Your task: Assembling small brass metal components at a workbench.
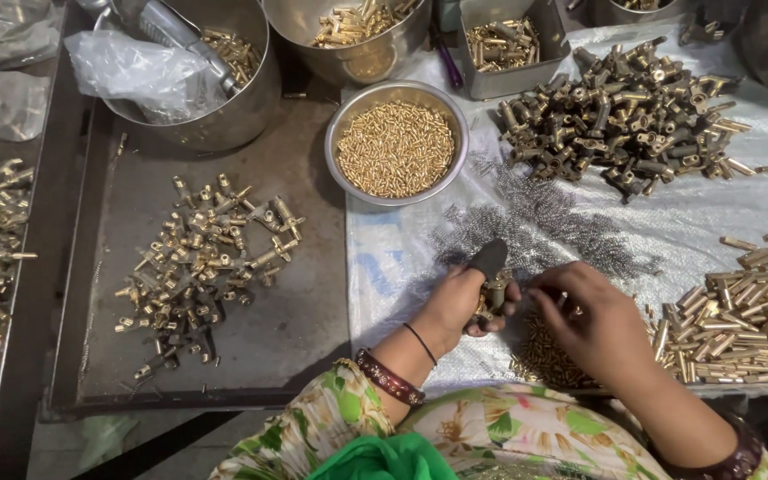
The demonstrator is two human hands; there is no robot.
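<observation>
One brass fitting (493, 293), long axis upright, sits gripped in the left hand (464, 298); right hand (593, 324) pinches something unclear.

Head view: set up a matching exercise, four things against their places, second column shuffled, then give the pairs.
Things:
1. round steel bowl of small brass pins
2. pile of thin wire springs
3. brass tubes
4. assembled brass fittings

Places:
A. on the dark tray, left of the left hand
B. far right, beyond the right hand
C. on the white sheet just above both hands
D. top centre, at the sheet's edge

Pairs: 1-D, 2-C, 3-B, 4-A
</observation>
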